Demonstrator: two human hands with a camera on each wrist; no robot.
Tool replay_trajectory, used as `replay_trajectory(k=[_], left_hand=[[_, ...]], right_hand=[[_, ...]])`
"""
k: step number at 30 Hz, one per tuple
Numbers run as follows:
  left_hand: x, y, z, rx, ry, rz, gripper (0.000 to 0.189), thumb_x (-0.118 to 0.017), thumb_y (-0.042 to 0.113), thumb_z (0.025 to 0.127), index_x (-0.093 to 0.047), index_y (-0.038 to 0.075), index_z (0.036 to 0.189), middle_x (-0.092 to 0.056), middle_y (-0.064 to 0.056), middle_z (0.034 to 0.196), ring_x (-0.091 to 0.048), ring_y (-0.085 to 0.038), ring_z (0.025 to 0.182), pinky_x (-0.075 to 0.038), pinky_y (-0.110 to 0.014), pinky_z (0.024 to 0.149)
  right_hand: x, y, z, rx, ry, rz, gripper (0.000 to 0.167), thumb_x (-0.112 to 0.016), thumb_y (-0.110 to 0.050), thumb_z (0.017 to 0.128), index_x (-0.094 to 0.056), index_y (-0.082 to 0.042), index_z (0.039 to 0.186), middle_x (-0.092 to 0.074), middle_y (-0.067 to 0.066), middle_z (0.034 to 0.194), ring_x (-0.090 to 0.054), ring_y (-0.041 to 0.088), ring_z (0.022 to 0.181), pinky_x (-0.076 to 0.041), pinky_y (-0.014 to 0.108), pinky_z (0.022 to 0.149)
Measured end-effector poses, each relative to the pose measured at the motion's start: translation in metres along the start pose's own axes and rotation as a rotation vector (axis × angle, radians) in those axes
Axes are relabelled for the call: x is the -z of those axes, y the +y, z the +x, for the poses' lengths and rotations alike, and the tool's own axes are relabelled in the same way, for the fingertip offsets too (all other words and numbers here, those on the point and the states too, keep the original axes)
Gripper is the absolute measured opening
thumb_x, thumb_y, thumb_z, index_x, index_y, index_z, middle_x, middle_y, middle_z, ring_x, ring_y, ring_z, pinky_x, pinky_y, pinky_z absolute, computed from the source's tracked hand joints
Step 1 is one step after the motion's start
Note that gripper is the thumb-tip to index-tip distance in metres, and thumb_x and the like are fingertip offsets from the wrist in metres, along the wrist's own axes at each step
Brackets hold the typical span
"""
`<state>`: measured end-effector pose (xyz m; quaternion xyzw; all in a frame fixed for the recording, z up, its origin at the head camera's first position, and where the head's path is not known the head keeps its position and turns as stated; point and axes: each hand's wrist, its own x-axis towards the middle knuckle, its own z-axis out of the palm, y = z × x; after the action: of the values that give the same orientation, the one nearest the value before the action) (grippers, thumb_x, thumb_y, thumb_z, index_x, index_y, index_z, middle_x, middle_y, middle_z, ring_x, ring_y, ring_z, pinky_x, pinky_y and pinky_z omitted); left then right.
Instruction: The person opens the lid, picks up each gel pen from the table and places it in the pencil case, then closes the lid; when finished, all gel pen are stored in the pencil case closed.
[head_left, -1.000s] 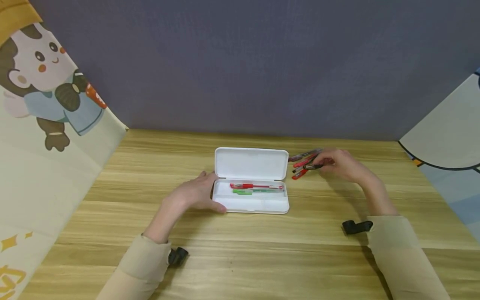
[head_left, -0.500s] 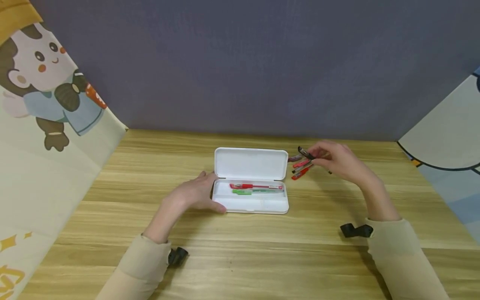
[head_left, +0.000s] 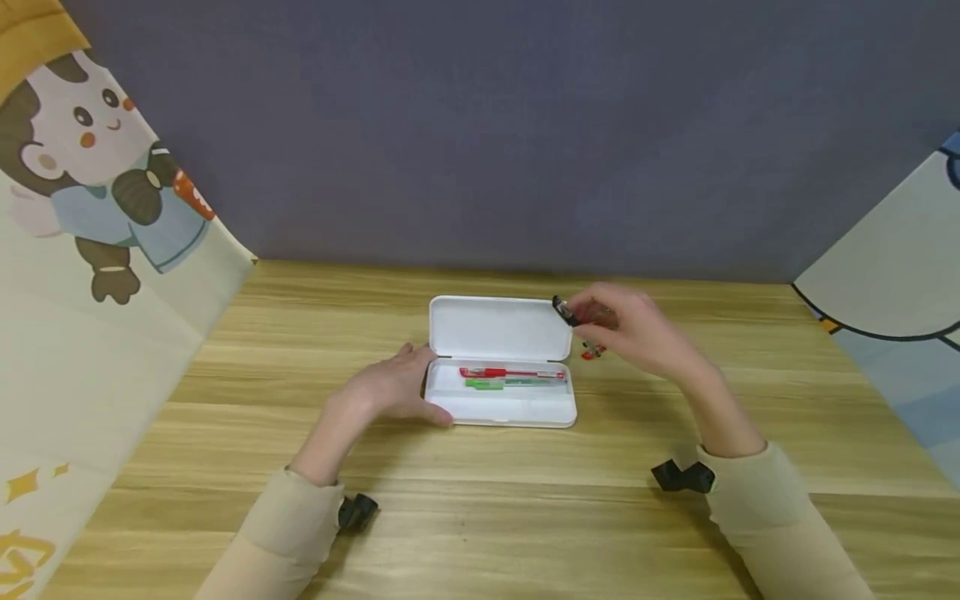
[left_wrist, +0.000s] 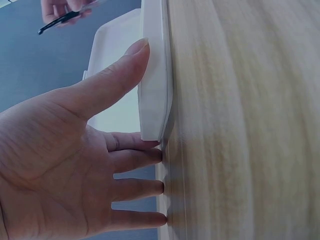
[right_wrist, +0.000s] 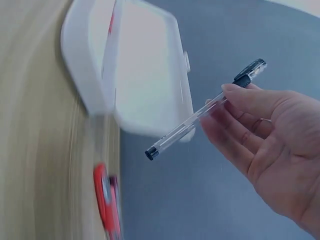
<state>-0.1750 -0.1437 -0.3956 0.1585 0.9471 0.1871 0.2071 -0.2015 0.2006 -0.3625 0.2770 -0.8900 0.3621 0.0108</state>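
Note:
A white pencil case [head_left: 501, 410] lies on the table with its lid [head_left: 495, 327] raised. Inside it are a red pen [head_left: 510, 373] and a green pen [head_left: 486, 384]. My left hand [head_left: 393, 387] rests at the case's left end, thumb along the front wall and fingers straight, fingertips down at the table in the left wrist view. My right hand [head_left: 633, 329] pinches a clear pen with a black cap [right_wrist: 187, 125] between thumb and fingers, raised beside the lid's right edge. Below that hand lie more pens, the red one [right_wrist: 103, 195] blurred and mostly hidden in the head view.
The wood-grain table [head_left: 480, 508] ends at a dark grey-blue partition [head_left: 480, 142] at the back. Side panels with cartoon prints [head_left: 97, 142] stand left and right. A black camera mount [head_left: 358, 512] sits at each wrist.
My right hand has lifted the black-capped pen from the loose pens and carried it left to the lid's right edge. My left hand and the case have stayed put.

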Motion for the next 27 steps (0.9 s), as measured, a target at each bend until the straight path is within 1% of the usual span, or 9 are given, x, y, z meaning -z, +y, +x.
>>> replay_trajectory(k=[2, 5, 6, 9, 13, 16, 20, 23, 27], left_hand=[[0.000, -0.001, 0.000, 0.000, 0.000, -0.001, 0.101, -0.087, 0.050, 0.077, -0.037, 0.008, 0.154, -0.037, -0.017, 0.166, -0.022, -0.045, 0.158, -0.032, -0.065, 0.123], [0.000, -0.002, 0.001, 0.004, -0.003, -0.009, 0.100, -0.087, 0.050, 0.077, -0.037, 0.008, 0.153, -0.038, -0.017, 0.166, -0.022, -0.045, 0.158, -0.031, -0.065, 0.123], [0.000, -0.002, 0.001, 0.005, -0.003, -0.010, 0.100, -0.087, 0.050, 0.077, -0.038, 0.008, 0.153, -0.038, -0.017, 0.165, -0.021, -0.046, 0.158, -0.031, -0.065, 0.123], [0.000, -0.003, 0.002, 0.008, -0.006, -0.004, 0.101, -0.087, 0.051, 0.077, -0.037, 0.008, 0.153, -0.038, -0.018, 0.165, -0.021, -0.046, 0.158, -0.030, -0.066, 0.123], [0.000, -0.002, 0.003, 0.002, -0.004, 0.007, 0.103, -0.087, 0.053, 0.076, -0.036, 0.008, 0.154, -0.036, -0.019, 0.166, -0.022, -0.046, 0.158, -0.031, -0.066, 0.122], [0.000, -0.002, 0.003, -0.002, -0.001, 0.009, 0.103, -0.087, 0.053, 0.076, -0.037, 0.008, 0.154, -0.037, -0.019, 0.165, -0.023, -0.046, 0.157, -0.033, -0.065, 0.122], [0.000, -0.002, 0.003, -0.005, 0.000, 0.011, 0.102, -0.087, 0.053, 0.076, -0.038, 0.007, 0.153, -0.039, -0.019, 0.164, -0.024, -0.046, 0.157, -0.035, -0.064, 0.121], [0.001, -0.002, 0.003, -0.005, -0.004, 0.009, 0.101, -0.086, 0.052, 0.077, -0.038, 0.007, 0.153, -0.040, -0.019, 0.164, -0.024, -0.046, 0.157, -0.035, -0.064, 0.121], [0.002, -0.001, 0.002, 0.001, -0.008, 0.006, 0.102, -0.086, 0.053, 0.077, -0.037, 0.007, 0.154, -0.038, -0.020, 0.164, -0.024, -0.046, 0.157, -0.034, -0.064, 0.121]], right_hand=[[-0.007, -0.006, 0.005, 0.013, -0.030, 0.024, 0.027, -0.072, -0.003, 0.094, -0.068, -0.008, 0.121, -0.072, 0.010, 0.113, -0.070, 0.022, 0.097, -0.063, 0.031, 0.074], [-0.018, -0.014, 0.012, 0.066, -0.072, 0.020, 0.028, -0.073, -0.003, 0.093, -0.068, -0.008, 0.120, -0.073, 0.009, 0.111, -0.070, 0.021, 0.097, -0.063, 0.036, 0.073], [-0.022, -0.016, 0.014, 0.091, -0.082, 0.001, 0.028, -0.074, -0.003, 0.093, -0.068, -0.008, 0.120, -0.073, 0.008, 0.111, -0.070, 0.019, 0.098, -0.062, 0.036, 0.075], [-0.032, -0.021, 0.020, 0.149, -0.115, -0.036, 0.029, -0.074, -0.004, 0.092, -0.068, -0.009, 0.120, -0.074, 0.005, 0.111, -0.070, 0.017, 0.099, -0.061, 0.035, 0.080], [-0.041, -0.024, 0.025, 0.187, -0.148, -0.052, 0.028, -0.075, -0.004, 0.092, -0.069, -0.011, 0.118, -0.074, 0.001, 0.109, -0.070, 0.013, 0.097, -0.060, 0.032, 0.079], [-0.046, -0.023, 0.027, 0.200, -0.164, -0.054, 0.026, -0.075, -0.002, 0.091, -0.070, -0.011, 0.114, -0.074, 0.001, 0.105, -0.070, 0.012, 0.095, -0.061, 0.036, 0.080], [-0.051, -0.022, 0.029, 0.181, -0.192, -0.073, 0.023, -0.075, -0.001, 0.091, -0.070, -0.012, 0.111, -0.074, 0.000, 0.101, -0.069, 0.011, 0.094, -0.061, 0.041, 0.081], [-0.053, -0.022, 0.029, 0.166, -0.212, -0.120, 0.022, -0.076, -0.004, 0.091, -0.071, -0.014, 0.111, -0.073, -0.003, 0.100, -0.067, 0.009, 0.092, -0.060, 0.038, 0.080], [-0.058, -0.019, 0.030, 0.194, -0.227, -0.194, 0.021, -0.076, -0.008, 0.092, -0.073, -0.016, 0.111, -0.073, -0.005, 0.102, -0.066, 0.008, 0.090, -0.058, 0.032, 0.077]])
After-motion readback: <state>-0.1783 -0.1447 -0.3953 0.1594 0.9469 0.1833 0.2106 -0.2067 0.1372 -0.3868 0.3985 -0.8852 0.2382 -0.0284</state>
